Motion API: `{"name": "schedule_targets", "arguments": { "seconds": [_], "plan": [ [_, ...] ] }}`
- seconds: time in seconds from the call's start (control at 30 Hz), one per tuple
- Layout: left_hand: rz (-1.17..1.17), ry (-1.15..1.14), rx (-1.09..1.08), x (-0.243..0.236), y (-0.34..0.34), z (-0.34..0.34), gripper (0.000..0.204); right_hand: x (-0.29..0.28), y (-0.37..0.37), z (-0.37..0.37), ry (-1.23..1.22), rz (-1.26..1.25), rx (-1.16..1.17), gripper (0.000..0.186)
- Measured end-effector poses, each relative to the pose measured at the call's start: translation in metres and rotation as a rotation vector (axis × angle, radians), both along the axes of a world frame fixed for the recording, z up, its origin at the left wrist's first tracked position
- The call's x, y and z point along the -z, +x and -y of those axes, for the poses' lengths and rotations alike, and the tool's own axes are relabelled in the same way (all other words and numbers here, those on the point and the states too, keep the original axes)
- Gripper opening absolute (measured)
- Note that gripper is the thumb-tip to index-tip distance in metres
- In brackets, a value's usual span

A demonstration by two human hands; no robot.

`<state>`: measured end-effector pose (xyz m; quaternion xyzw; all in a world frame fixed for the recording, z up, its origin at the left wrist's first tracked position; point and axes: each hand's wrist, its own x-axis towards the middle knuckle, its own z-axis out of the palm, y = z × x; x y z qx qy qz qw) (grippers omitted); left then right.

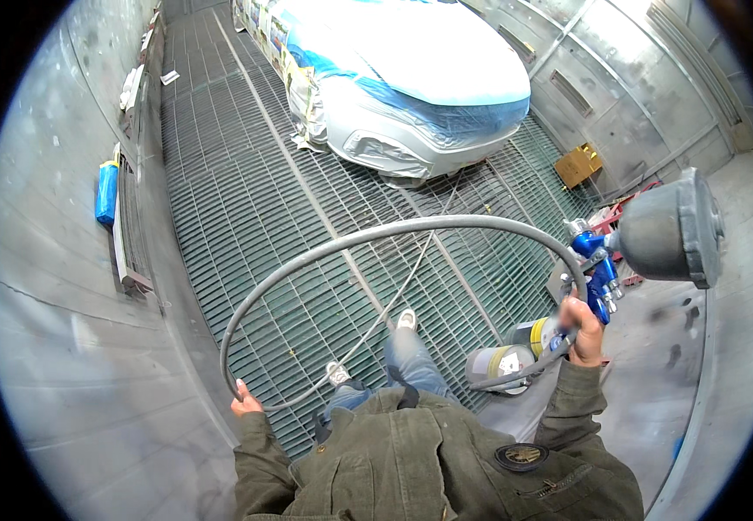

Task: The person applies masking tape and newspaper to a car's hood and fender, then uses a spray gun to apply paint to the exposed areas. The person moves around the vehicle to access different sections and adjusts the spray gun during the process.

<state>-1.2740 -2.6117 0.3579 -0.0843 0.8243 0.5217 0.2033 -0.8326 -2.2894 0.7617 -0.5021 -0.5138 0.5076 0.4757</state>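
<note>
The left hand (246,399) is out low to the side, fingers curled in a snug pinch around the thick grey hose (394,227), above the left edge of the floor grating (211,234). Across to the right hand (583,328), and it's closed around the handle of a blue spray gun (599,260), with the hose bunched against the palm. The thumb and finger placement on the trigger side? Can't tell from here.

Look at that hose: one broad arch between the two hands, lifted clear over the grating, with another stretch dipping from the right fist toward two cans (499,366) at the grating's near right edge. A thinner-looking run trails past the shoes (338,373) toward the far edge, where the masked car (428,61) stands nose-on.

Judging by this, it's hose handling in hand, gathering slack, with the gun held up and away from the car. The next move would seem to call for a light left grip feeding the line, no kink, no snag on shoes or cans.

And the pose: left arm reaching outward and down, right elbow bent, forearm angled up, the gun's big grey cup (667,230) out beyond the grating's right edge.
</note>
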Motion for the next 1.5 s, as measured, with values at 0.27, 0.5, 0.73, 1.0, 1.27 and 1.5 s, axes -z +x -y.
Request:
{"name": "schedule_targets", "arguments": {
  "seconds": [0.27, 0.5, 0.73, 1.0, 1.27, 1.5],
  "plan": [
    [0.161, 0.146, -0.2, -0.011, 0.02, 0.015, 0.057, 0.023, -0.003, -0.011, 0.0, -0.012, 0.076, 0.016],
    [0.12, 0.32, -0.269, -0.082, 0.01, 0.031, 0.056, 0.03, -0.024, -0.029, -0.07, -0.011, -0.069, 0.011],
    [0.029, 0.329, -0.251, -0.143, 0.016, 0.039, 0.06, 0.03, -0.042, -0.035, -0.033, -0.012, -0.137, 0.008],
    [-0.097, 0.27, -0.252, -0.189, -0.007, 0.035, 0.058, 0.052, -0.027, -0.041, -0.155, -0.054, -0.119, 0.007],
    [-0.26, 0.276, -0.207, -0.266, -0.015, 0.025, 0.057, 0.072, -0.007, -0.045, -0.226, -0.103, -0.154, 0.005],
    [-0.335, 0.234, -0.162, -0.304, -0.009, 0.032, 0.056, 0.095, 0.001, -0.049, -0.278, -0.141, -0.122, 0.006]
  ]
}}
